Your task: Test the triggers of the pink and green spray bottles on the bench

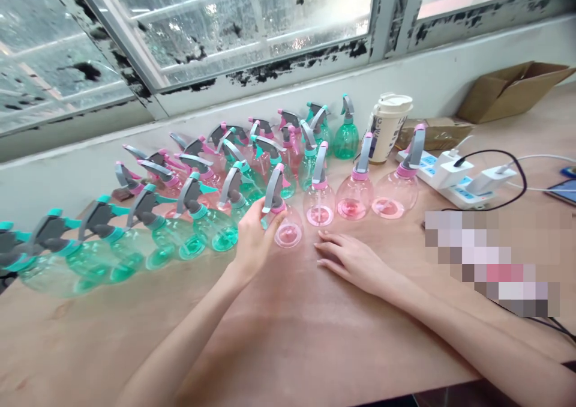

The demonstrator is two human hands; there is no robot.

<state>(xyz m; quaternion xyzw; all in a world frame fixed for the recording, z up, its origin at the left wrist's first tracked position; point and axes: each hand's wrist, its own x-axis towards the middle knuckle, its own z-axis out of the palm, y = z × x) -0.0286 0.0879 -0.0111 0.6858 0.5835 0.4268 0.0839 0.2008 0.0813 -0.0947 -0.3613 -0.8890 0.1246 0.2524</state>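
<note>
My left hand [257, 234] is closed round the neck of a pink spray bottle [288, 233], which stands upright on the wooden table [279, 329]. My right hand [348, 258] rests on the tabletop with its fingers stretched out, holding nothing. Just beyond its fingertips stands a second pink spray bottle [319, 206]. Two more pink bottles continue that row to the right. On the left, a front row of green spray bottles [224, 230] runs from beside my left hand to the table's left side. All have grey trigger heads.
More pink and green bottles crowd behind the front row, below the window [252, 23]. At the right are a lidded paper cup [387, 132], a power strip [465, 194] with chargers and cables, and an open cardboard box [508, 92]. A blurred-out patch covers something at right.
</note>
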